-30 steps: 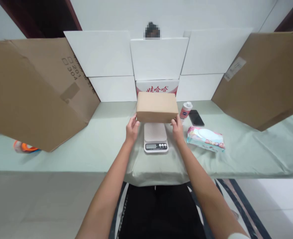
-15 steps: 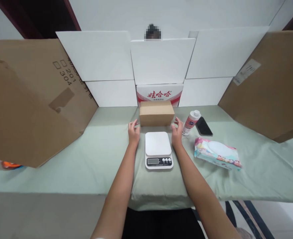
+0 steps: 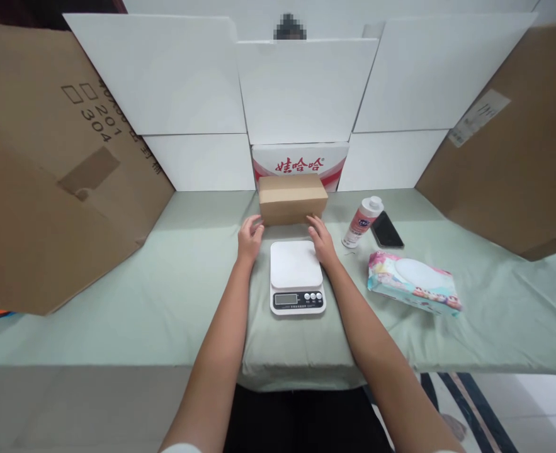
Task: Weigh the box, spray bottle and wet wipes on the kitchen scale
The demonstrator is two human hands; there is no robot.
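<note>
Green bench [image 3: 174, 277]: our left hand [image 3: 250, 238] and right hand [image 3: 322, 238] rest empty, fingers loosely apart, by the box [image 3: 293, 199]; looks light, stiff, so we'd grip both ends.

bottle: small white-and-pink plastic bottle [image 3: 361, 221] standing upright
phone: black phone [image 3: 386, 229] just beside it
wipes: colourful soft wipes pack [image 3: 414, 290] lying nearby

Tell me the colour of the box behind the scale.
Plain brown box, seen in the head view.

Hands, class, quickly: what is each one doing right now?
Left hand: open, holding nothing, beside the cardboard box.
Right hand: open, holding nothing, at the scale's far corner.
</note>
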